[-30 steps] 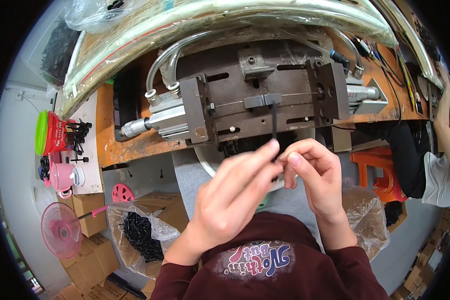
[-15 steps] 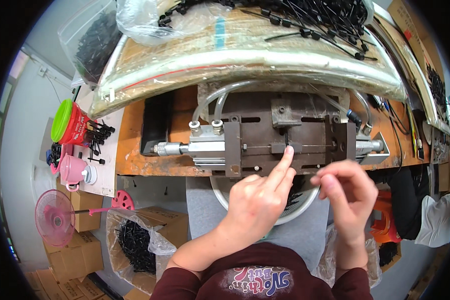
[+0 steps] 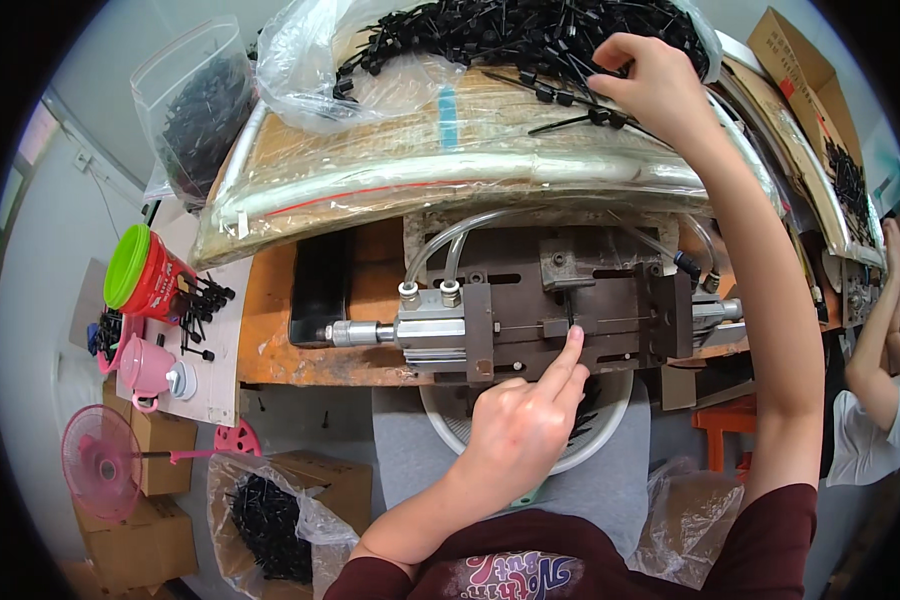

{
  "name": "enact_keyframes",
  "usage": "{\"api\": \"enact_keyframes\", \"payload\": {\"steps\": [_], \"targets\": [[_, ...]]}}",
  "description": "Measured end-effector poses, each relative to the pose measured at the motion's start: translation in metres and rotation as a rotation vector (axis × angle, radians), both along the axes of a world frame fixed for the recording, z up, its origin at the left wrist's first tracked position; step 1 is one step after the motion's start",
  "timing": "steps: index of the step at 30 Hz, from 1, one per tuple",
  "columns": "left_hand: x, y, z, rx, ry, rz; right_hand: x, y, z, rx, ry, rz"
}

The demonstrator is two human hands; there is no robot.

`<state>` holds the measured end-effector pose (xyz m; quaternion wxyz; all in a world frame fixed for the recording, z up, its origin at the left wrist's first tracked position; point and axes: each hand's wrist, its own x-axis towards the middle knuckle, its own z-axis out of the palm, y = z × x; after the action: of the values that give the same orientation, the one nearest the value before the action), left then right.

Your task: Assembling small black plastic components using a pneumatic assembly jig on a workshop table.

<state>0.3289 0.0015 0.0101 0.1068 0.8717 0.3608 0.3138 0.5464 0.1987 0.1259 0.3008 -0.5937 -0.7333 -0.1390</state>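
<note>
My left hand (image 3: 518, 428) points its index finger forward, the other fingers curled. Its fingertip presses at a thin black piece (image 3: 571, 304) in the slotted middle of a dark metal fixture (image 3: 515, 290); the finger partly hides that spot. My right arm reaches up over the bench to a heap of black cable ties (image 3: 510, 45) with thick heads. There my right hand (image 3: 660, 90) hangs over the near right side of the heap, thumb and index finger bent and apart. No cable tie shows clearly between them.
Air cylinders (image 3: 432, 345) with clear hoses flank the fixture. Below it, a white basket (image 3: 610, 440) rests on my lap. A red bucket (image 3: 150, 275), pink cup (image 3: 148, 365) and pink fan (image 3: 100, 462) are at left. Another person's arm (image 3: 875, 350) shows far right.
My right hand has gone from beside the fixture up to the heap of cable ties. My left index finger stays at the fixture's middle. The whole view has shifted.
</note>
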Motion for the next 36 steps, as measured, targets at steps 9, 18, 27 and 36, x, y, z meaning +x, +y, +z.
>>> {"api": "enact_keyframes", "payload": {"steps": [9, 18, 27, 36], "targets": [[-0.026, -0.038, -0.015, -0.259, -0.144, -0.263, -0.032, 0.045, 0.004, -0.263, -0.172, -0.33], [-0.043, -0.061, -0.071, -0.455, 0.006, -0.285, -0.019, 0.044, 0.008, -0.406, -0.143, 0.001], [-0.043, -0.066, -0.107, -0.506, 0.083, -0.252, -0.039, 0.023, 0.039, -0.617, -0.245, 0.177], [-0.041, -0.068, -0.135, -0.534, 0.156, -0.251, -0.075, 0.04, 0.024, -0.73, -0.567, 0.055]]}}
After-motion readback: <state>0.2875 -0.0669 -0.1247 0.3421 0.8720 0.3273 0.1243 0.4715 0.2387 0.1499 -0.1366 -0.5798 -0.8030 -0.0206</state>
